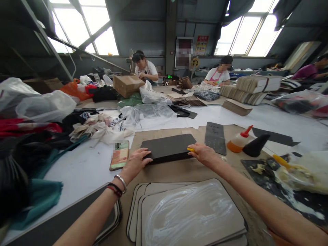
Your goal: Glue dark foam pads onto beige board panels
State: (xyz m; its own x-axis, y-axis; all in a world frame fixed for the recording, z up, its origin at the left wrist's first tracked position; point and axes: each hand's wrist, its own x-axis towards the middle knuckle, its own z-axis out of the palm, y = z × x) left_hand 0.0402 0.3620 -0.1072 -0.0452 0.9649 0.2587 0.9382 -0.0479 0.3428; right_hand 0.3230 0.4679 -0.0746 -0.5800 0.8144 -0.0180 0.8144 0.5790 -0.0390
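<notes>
On brown paper lies a block-like stack of dark grey sheets (169,147). My left hand (137,160) grips its left end, thumb on the near edge and fingers over the top. At the other end is my right hand (201,152), closed around a small yellow tool (191,149); only its tip shows, so its kind is hidden. That hand also touches the stack's right edge. Closer to me, several grey-beige rounded panels (192,212) with dark edges lie fanned in a pile. White, wet-looking smears cover the top one.
Right of the stack are a dark marked template (215,138), an orange-filled squeeze bottle (238,140) with red nozzle, and a black cone (256,145). A yellow-handled tool (282,161) rests in pale paste. A phone (119,155) lies left. Fabric scraps (94,128) and seated co-workers are beyond.
</notes>
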